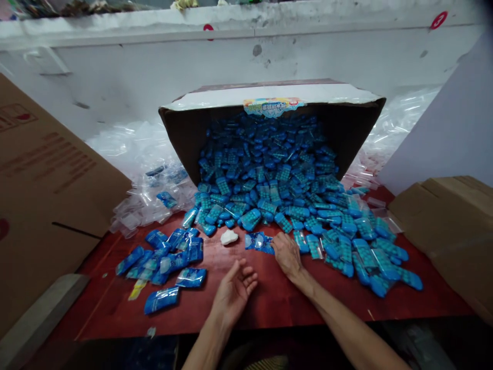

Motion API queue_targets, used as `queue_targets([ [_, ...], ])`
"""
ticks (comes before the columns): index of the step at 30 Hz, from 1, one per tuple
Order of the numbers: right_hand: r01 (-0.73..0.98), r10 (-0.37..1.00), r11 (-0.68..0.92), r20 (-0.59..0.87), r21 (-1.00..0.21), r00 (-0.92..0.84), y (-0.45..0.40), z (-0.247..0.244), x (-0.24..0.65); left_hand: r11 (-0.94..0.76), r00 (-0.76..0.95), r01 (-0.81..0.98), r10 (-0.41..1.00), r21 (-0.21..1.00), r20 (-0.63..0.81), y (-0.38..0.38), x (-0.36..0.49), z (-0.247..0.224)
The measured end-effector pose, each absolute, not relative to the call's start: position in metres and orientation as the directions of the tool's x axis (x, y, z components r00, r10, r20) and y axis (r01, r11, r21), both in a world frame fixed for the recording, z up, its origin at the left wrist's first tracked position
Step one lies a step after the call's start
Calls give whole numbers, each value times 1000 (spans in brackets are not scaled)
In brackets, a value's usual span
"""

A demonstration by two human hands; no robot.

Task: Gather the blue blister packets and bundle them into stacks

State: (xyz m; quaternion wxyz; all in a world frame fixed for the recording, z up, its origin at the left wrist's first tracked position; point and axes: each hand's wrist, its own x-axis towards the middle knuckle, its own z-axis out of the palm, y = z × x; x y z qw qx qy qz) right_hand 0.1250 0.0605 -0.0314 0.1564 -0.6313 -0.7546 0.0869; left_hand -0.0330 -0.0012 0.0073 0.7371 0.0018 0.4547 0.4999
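My right hand [288, 256] has its fingers closed on the right end of a flat blue printed wrapper [257, 241] lying on the red table; the fingertips are partly hidden. Palm up and fingers loosely curled apart, my left hand [235, 289] rests over the table with nothing in it. Just beyond it lies a small white lump [229, 237]. Many small clear packs with blue caps and teal beads [269, 191] spill toward me, some close to my right hand. To the left sits a loose group of blue wrapped packs [174, 261].
An open cardboard box [360, 131] lies on its side behind the pile. Clear plastic sleeves [134, 205] are heaped at left, with more behind at right. Brown cartons stand at the left [50, 169] and right [447, 226]. A yellow scrap [137, 290] lies on the red table [265, 308].
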Motion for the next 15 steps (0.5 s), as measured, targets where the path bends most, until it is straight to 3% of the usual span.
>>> queue_targets([
  [9,926,968,240,145,-292,-206,68,-33,130,586,95,-577,741,570,-665,12,-7,1],
  [15,881,933,343,228,-327,-279,53,-6,134,539,30,-479,799,693,-600,20,4,0],
])
